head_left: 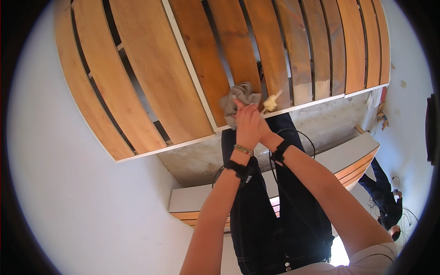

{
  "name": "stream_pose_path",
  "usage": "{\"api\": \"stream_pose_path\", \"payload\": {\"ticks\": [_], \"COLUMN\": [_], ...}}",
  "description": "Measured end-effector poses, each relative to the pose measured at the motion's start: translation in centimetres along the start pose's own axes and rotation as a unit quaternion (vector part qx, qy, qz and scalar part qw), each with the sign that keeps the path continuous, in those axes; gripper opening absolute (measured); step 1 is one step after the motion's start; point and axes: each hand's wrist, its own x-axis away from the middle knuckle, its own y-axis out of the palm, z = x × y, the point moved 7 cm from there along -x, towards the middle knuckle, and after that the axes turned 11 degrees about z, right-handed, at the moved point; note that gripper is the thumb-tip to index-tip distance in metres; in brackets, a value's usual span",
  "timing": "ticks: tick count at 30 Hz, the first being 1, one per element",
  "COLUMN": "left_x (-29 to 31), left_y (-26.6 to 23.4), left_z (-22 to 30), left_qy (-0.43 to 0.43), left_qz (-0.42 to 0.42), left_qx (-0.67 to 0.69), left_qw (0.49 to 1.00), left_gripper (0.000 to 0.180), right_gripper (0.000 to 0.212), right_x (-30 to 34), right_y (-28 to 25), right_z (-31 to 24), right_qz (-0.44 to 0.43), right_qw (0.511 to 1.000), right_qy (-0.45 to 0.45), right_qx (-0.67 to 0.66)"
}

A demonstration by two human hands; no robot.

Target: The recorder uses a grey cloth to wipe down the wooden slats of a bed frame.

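Observation:
A crumpled grey cloth (245, 91) lies bunched near the front edge of a slatted wooden surface (192, 41). My left hand (248, 123) is closed on its near side, with a bracelet and a black band at the wrist. Tucked against it from the right is my right hand (266, 132), also black-banded; its fingers are mostly hidden behind the left hand, so their grip does not show. Just right of the cloth, a small crumpled yellowish piece (271, 101) rests on a slat by the edge; its kind is unclear.
Gaps separate the slats, and a pale strip (185, 50) runs between two slat sections. Behind my legs stands a white-sided slatted piece (348, 149). A thin black cable (314, 145) loops by my right wrist. Another person (385, 192) in dark clothing is at far right. A white wall (91, 197) is at left.

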Motion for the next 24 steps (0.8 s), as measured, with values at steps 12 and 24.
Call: {"api": "stream_pose_path", "payload": {"ticks": [12, 24], "left_x": [0.1, -6.7], "left_y": [-3.8, 13.3], "left_z": [-2.4, 8.3], "left_qy": [-0.055, -0.189], "left_qz": [0.120, 0.113], "left_qx": [-0.171, -0.163], "left_qw": [0.976, 0.962], "left_gripper": [0.030, 0.020], "right_gripper": [0.039, 0.033], "right_x": [-1.4, -4.3], "right_y": [6.6, -14.3], "right_z": [0.7, 12.4], "right_qz": [-0.140, -0.146], "right_qw": [0.976, 0.976], "right_qy": [-0.027, -0.128], "right_qx": [-0.163, 0.099]}}
